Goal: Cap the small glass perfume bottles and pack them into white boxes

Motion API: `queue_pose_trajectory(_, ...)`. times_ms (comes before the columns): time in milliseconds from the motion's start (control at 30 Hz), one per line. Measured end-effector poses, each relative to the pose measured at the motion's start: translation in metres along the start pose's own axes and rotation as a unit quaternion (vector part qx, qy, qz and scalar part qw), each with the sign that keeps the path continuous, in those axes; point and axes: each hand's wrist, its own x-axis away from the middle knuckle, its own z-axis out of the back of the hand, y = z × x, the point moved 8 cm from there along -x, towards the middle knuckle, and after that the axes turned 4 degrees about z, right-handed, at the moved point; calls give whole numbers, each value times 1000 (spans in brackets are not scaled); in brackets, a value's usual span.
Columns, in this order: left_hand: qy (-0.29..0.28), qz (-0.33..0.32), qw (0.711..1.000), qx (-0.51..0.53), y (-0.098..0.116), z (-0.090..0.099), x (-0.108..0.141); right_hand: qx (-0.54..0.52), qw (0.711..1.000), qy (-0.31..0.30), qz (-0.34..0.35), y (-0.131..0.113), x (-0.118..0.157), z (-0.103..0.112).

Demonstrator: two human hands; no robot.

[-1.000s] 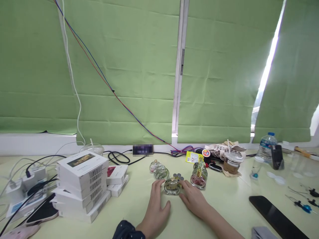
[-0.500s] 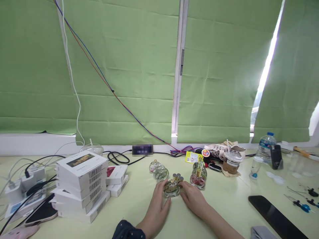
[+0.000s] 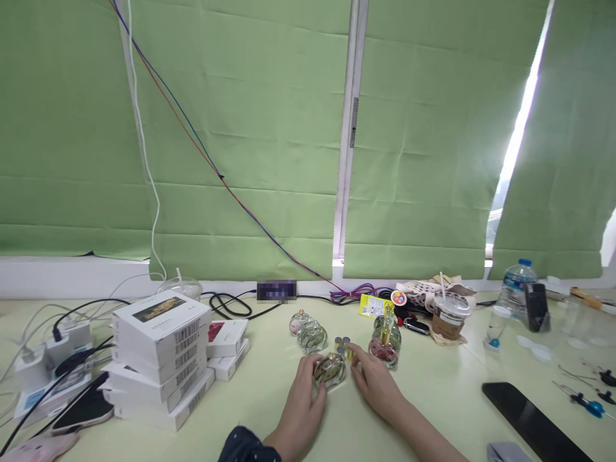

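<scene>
A clear rounded glass bottle (image 3: 330, 369) is held at its left side between the thumb and fingers of my left hand (image 3: 304, 398). Just behind it stand several small vials with grey caps (image 3: 342, 344). The fingertips of my right hand (image 3: 373, 375) touch the right side of these vials, with the hand a little apart from the bottle. More glass bottles (image 3: 312, 336) stand behind my left hand. Beyond my right hand are other bottles (image 3: 385, 340), one with pink contents and one yellowish.
White boxes (image 3: 158, 346) are stacked at the left, near chargers and cables. A lidded cup (image 3: 448, 317), a water bottle (image 3: 518, 282) and a black phone-like slab (image 3: 534, 420) are at the right. Green blinds (image 3: 269, 141) hang behind.
The held bottle has tilted and shifted slightly toward me, away from the vials. My right hand has come off the bottle to the vials' side.
</scene>
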Motion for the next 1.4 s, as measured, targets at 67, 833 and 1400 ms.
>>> queue_pose_trajectory(67, -2, 8, 1000, -5, 2, 1, 1, 12, 1000, 4, -24, 4, 0, 1)
queue_pose_trajectory(833, -12, 76, 997, 11, -1, 5, 6, -141, 980, 140, -13, 10, 2, 18)
queue_pose_trajectory(1400, -5, 67, 997, 35, -1, 7, 5, -625, 724, 48, -287, 28, 17, -24)
